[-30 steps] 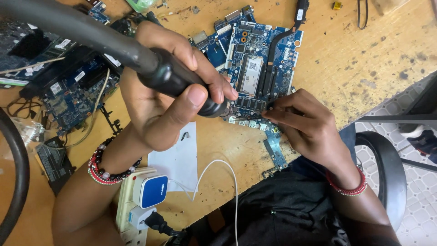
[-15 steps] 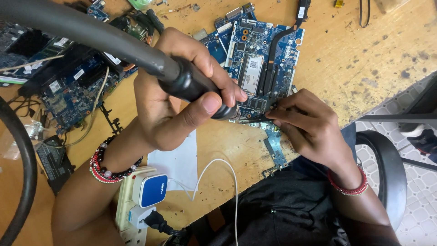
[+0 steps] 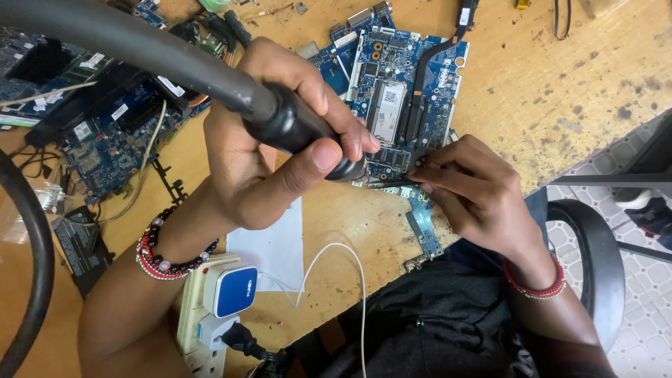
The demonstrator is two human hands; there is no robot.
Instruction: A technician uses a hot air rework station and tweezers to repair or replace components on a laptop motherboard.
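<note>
- The left hand (image 3: 280,147) is wrapped tight around the black handle of a hot-air tool (image 3: 301,129), thumb pressed along its side, with the thick grey hose (image 3: 126,42) running off toward the workbench's far left corner.
- The tool's nozzle end points down at the near edge of the blue circuit board (image 3: 409,91), which lies flat near the middle of the wooden workbench (image 3: 560,84), toward its far edge.
- The right hand (image 3: 476,196) is pinched closed on thin dark tweezers (image 3: 392,183), whose tips reach the same spot on the board, just beside the nozzle.
- Judging by this, the rework at that spot is under way, not finished: both tools are at the board, and whether a part has been lifted or seated is hidden by the fingers.
- A smaller blue board strip (image 3: 423,234) lies at the near edge of the workbench, just below the right hand.
- More blue boards (image 3: 105,133) are heaped at the left side, well apart from the work.
- A white sheet of paper (image 3: 276,245) lies under the left wrist, and a power strip with a blue-and-white charger (image 3: 227,290) sits at the near left, its white cable (image 3: 336,273) looping toward the near edge.
</note>
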